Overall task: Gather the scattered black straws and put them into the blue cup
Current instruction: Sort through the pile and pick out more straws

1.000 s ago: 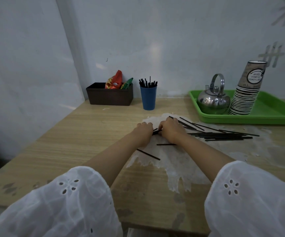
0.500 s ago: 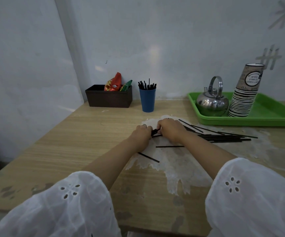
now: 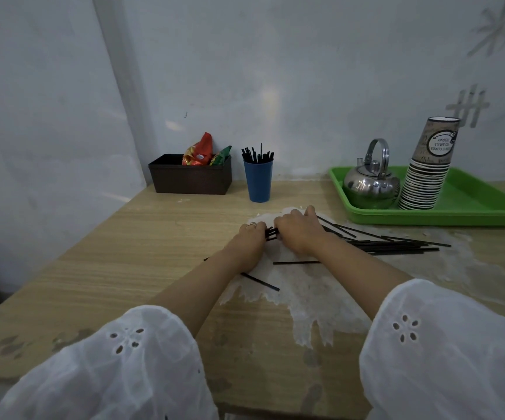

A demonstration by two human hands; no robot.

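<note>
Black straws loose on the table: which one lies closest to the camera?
The thin black plastic straw slanting beside the left forearm; the level stray straw and the bundle lie farther back.

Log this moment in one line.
gathering | left hand: holds straw bundle | right hand: holds straw bundle | blue cup: partly filled | loose straws: on table

view: head-worn — wide-angle | faces: forward and down | near: table point(image 3: 160, 237) | far: wall point(image 3: 305, 71)

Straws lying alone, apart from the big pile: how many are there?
2. A level straw lies just nearer the person than the right hand; a slanted straw pokes out from under the left forearm. More may hide beneath the arms.
</note>
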